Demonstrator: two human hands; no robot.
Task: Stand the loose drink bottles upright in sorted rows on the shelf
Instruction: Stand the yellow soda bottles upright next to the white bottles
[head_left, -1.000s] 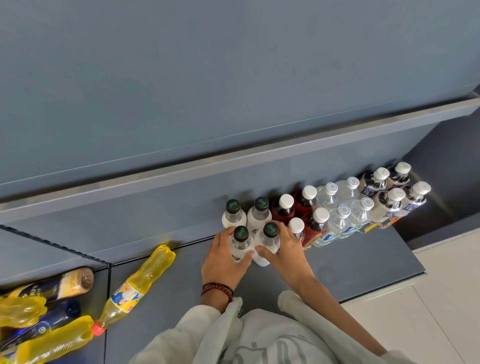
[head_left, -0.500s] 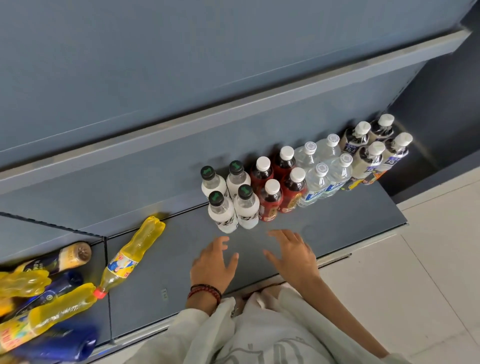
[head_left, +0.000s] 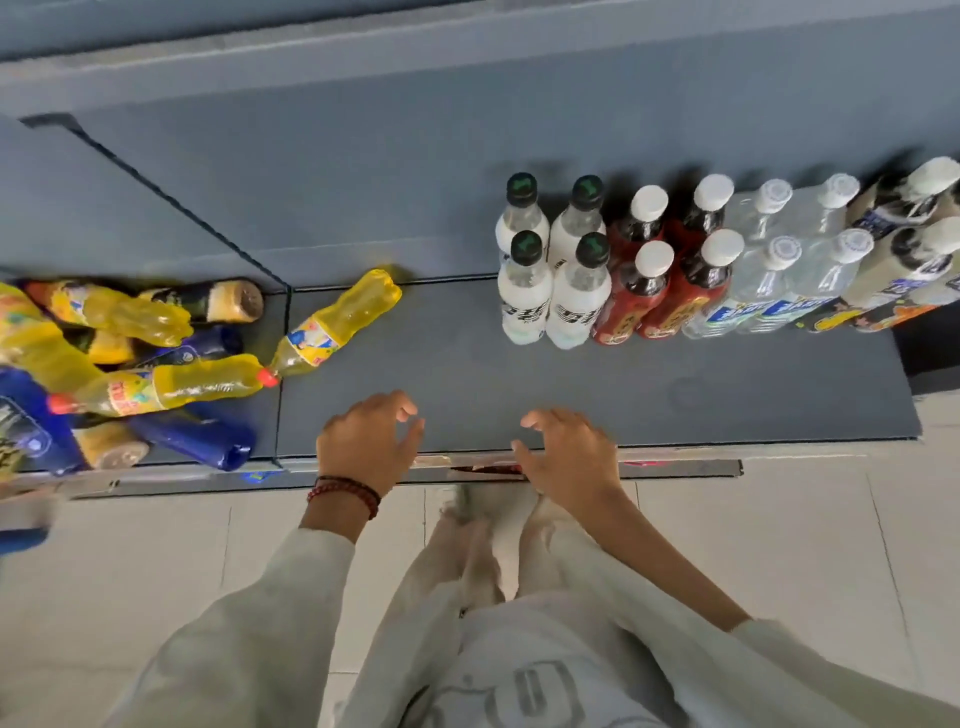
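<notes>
Head view, the only one to go through:
- Left hand and right hand low over the front edge of the shelf, fingers loosely curled and spread, holding nothing, touching no bottle.
- Lying alone on its side, near the left hand and well apart from the standing rows: one yellow bottle, red cap toward the pile.
- Likely to roll if nudged rather than gripped (round body, flat shelf); could slip over the front lip onto the floor tiles.
- Heaped in the left bay: the pile of loose bottles, some lying across others. Pulling a lower one out risks shifting the others and sending one off the edge.
- Standing at right, packed close, two deep. Risk of a chain topple from a trailing sleeve, or from a bottle set down hard against the white ones.
- Counted upright: four white bottles with dark caps, four red bottles with white caps, four clear bottles with white caps. Cream-labelled bottles blurred and cut by the frame edge, number not tellable.
- Counted lying: the lone yellow one, at least three more yellow in the pile, at least three blue, two dark ones with tan ends. Possibly more hidden past the left edge.
</notes>
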